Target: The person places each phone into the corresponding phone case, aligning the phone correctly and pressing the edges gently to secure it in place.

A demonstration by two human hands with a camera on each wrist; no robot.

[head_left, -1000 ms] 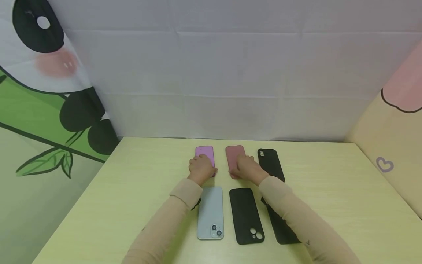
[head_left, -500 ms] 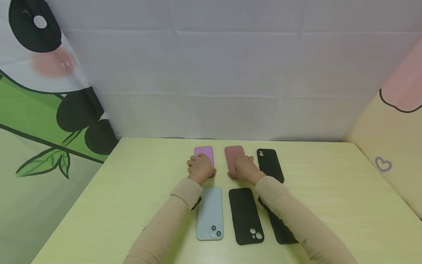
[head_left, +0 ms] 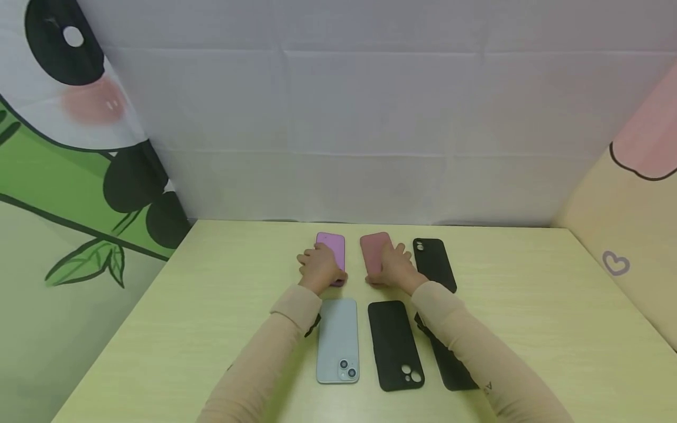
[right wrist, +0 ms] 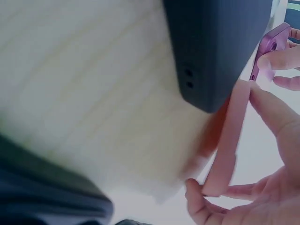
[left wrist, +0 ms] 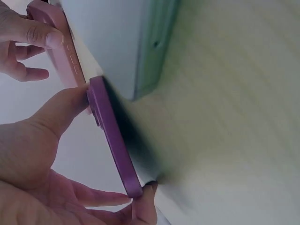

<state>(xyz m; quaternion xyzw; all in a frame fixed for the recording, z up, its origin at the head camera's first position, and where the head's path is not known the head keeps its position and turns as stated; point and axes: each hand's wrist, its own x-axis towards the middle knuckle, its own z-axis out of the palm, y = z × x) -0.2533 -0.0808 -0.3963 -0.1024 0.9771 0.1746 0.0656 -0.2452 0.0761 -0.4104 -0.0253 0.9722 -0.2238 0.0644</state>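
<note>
In the head view, my left hand (head_left: 318, 269) holds a purple phone case (head_left: 334, 245) by its edges, thumb at one side and fingers at the other. Its near edge stands off the table in the left wrist view, over a dark shadow. To the right, my right hand (head_left: 395, 269) grips a pink phone case (head_left: 374, 247) the same way; the right wrist view has the pink case (right wrist: 229, 136) tilted between thumb and fingertips. Nearer me lie a light blue phone (head_left: 337, 341), camera side up, and a black phone case (head_left: 395, 346) with camera cutouts.
Another black case (head_left: 435, 264) lies right of the pink one. A further black case (head_left: 452, 364) is partly hidden under my right sleeve (head_left: 476, 346). A pale wall (head_left: 370, 129) borders the back of the yellow table (head_left: 555, 305), with cartoon-printed panels at both sides.
Both hands stay at the same two cases. The purple case has shifted slightly right, and the outer fingers of both hands spread a little more. The other phone and cases have not moved.
</note>
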